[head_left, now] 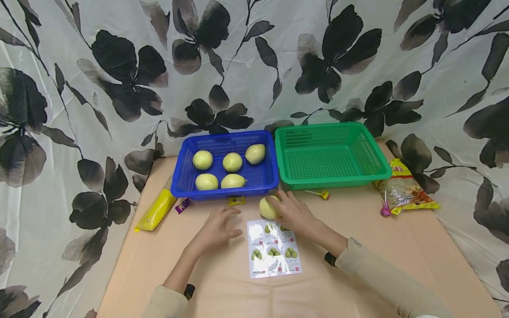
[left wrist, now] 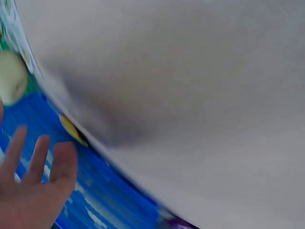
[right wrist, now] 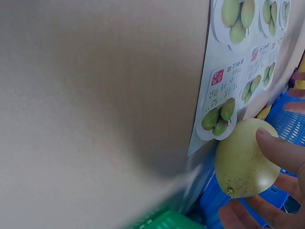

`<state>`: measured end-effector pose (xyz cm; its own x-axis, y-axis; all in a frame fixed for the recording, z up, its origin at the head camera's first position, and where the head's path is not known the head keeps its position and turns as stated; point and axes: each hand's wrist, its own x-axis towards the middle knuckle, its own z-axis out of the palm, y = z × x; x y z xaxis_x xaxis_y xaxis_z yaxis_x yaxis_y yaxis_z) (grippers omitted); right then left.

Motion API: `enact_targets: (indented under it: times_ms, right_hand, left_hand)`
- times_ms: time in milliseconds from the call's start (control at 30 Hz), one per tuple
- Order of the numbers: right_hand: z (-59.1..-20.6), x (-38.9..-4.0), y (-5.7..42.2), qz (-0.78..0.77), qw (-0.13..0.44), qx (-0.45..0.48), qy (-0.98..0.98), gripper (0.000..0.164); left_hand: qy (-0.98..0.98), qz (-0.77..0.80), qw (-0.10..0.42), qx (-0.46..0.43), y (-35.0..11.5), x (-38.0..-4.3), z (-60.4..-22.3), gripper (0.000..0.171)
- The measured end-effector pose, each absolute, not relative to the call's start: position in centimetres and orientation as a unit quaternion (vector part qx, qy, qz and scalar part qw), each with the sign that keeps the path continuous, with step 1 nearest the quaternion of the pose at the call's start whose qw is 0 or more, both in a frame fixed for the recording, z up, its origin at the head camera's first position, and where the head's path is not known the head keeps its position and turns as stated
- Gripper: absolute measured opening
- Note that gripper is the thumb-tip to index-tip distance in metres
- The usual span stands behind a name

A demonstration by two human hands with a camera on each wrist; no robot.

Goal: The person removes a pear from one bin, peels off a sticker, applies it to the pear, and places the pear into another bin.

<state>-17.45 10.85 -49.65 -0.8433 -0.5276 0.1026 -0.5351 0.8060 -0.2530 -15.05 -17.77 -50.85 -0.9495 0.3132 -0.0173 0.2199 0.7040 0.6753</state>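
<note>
A pale yellow-green, smooth oval fruit [head_left: 267,208] was in the right hand [head_left: 296,214], just beyond the far edge of a glossy white sheet of fruit-printed stickers [head_left: 274,240] and in front of a blue perforated plastic basket [head_left: 260,179] with five similar fruits in it. The sheet lay flat between the two forearms, presumably so that either hand could reach it. Thumb and fingers were curled round opposite sides of the fruit, probably because so rounded a thing could roll; whether it rested on the peach-coloured tabletop [head_left: 318,291] could not be told. The right forearm slanted in from the near right. The left hand [head_left: 218,227] hung near the sheet's left side, its fingers loosely spread and holding nothing, its forearm angled inward from the near left.
</note>
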Motion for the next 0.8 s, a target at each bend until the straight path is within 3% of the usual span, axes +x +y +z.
enact_targets:
  times_ms: [100,167,800]
  right_hand:
    - [-49.6,-17.4,10.9,0.138,0.014,0.285,-0.949,0.073]
    - [-49.6,-17.4,10.8,0.14,0.014,0.287,-0.948,0.072]
    - [-49.7,-17.3,10.7,0.166,0.019,0.288,-0.943,0.076]
  left_hand:
    - [0.922,0.317,0.131,0.181,-16.8,-14.7,-51.5,0.069]
    - [0.922,0.312,0.147,0.176,-16.2,-14.7,-52.0,0.073]
    - [0.923,0.314,0.161,0.153,-14.8,-15.2,-53.2,0.064]
